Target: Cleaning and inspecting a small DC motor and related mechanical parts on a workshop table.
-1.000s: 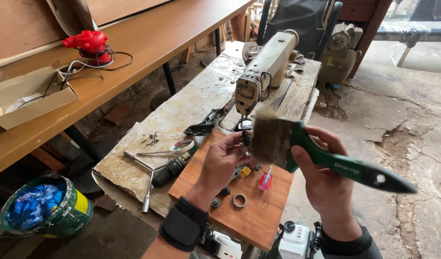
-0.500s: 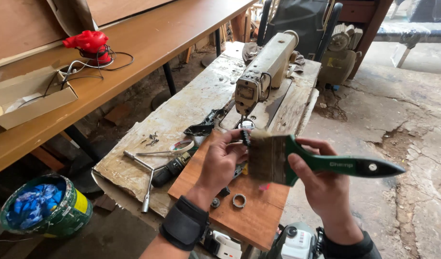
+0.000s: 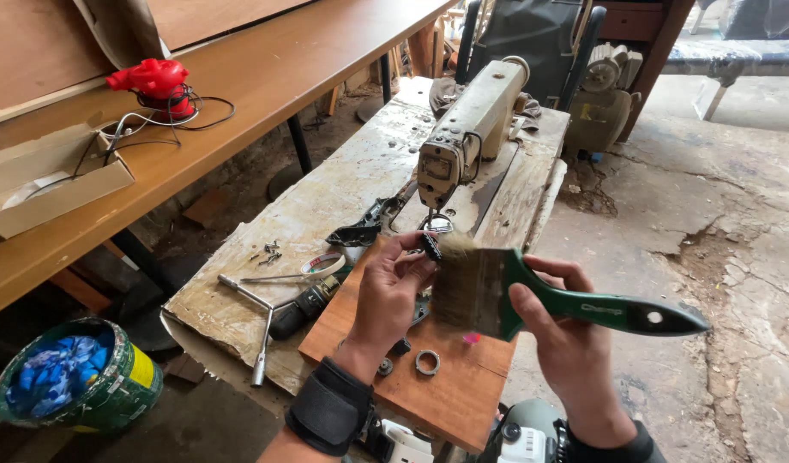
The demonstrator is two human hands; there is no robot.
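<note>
The right hand (image 3: pixel 559 330) grips a green-handled paintbrush (image 3: pixel 532 296) lying left-to-right above the table (image 3: pixel 326 197), bristles touching the small dark metal part (image 3: pixel 430 246) pinched by the left hand (image 3: pixel 393 291).

Soft, even daylight fills the scene, brightest on the concrete floor (image 3: pixel 720 214) at the right, where the far patch is nearly washed out. Shadows are faint and diffuse; the darkest area lies under the long wooden tabletop (image 3: pixel 266 94) at the left. There is no harsh glare. Focus is sharp throughout, with slight wide-angle bending toward the edges.
</note>
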